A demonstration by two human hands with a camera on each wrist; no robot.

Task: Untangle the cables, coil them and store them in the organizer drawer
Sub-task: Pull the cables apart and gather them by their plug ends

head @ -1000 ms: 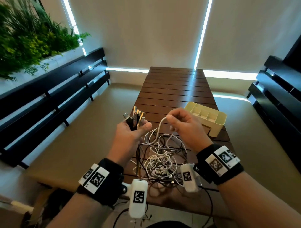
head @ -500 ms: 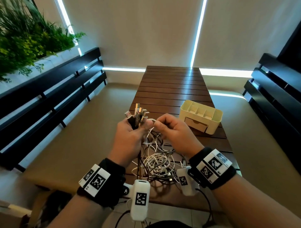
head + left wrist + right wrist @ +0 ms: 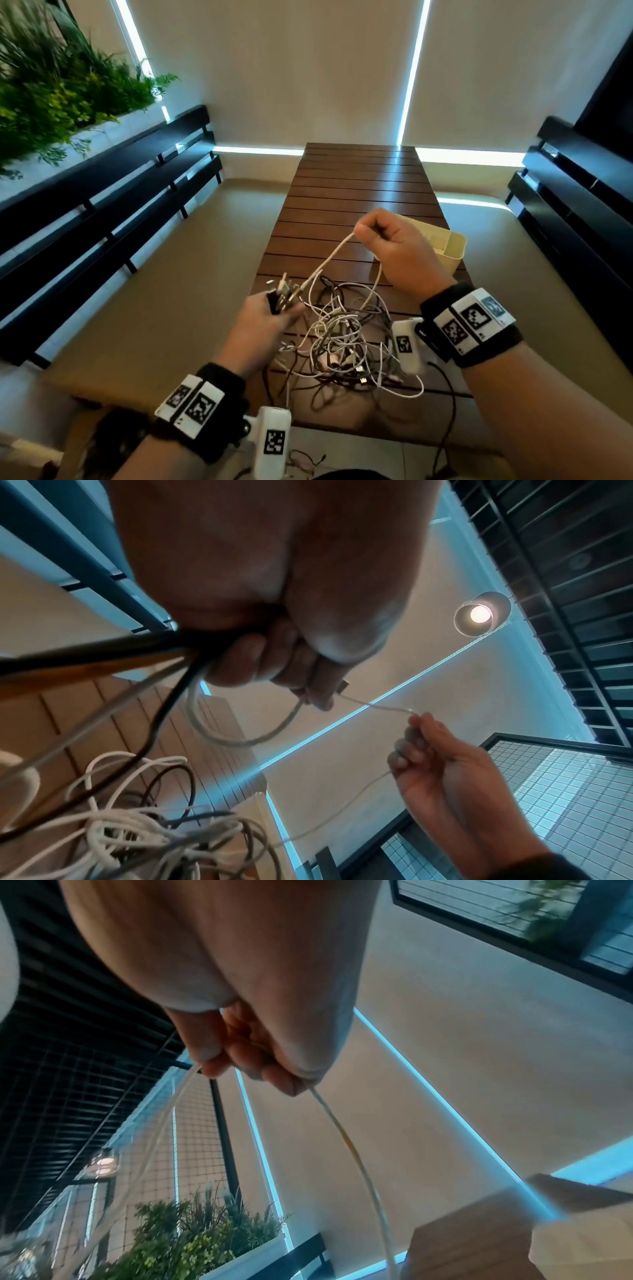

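Note:
A tangle of white, grey and black cables (image 3: 346, 346) lies on the near end of the slatted wooden table (image 3: 359, 192). My left hand (image 3: 270, 318) grips a bunch of cable plugs (image 3: 282, 291) at the table's left edge; the same grip shows in the left wrist view (image 3: 274, 658). My right hand (image 3: 387, 240) is raised above the table and pinches one white cable (image 3: 329, 260), which runs taut down to the bunch. In the right wrist view the white cable (image 3: 346, 1139) leaves the curled fingers (image 3: 240, 1056) on both sides. The cream organizer (image 3: 448, 246) sits behind my right hand, partly hidden.
Dark slatted benches (image 3: 102, 212) run along the left and right (image 3: 575, 212) of the table. A planter with green plants (image 3: 58, 92) stands at the upper left. The far part of the table holds nothing.
My right hand has lifted up and to the right, drawing the white cable out of the tangle. My left hand with the plugs has dropped lower and nearer to me.

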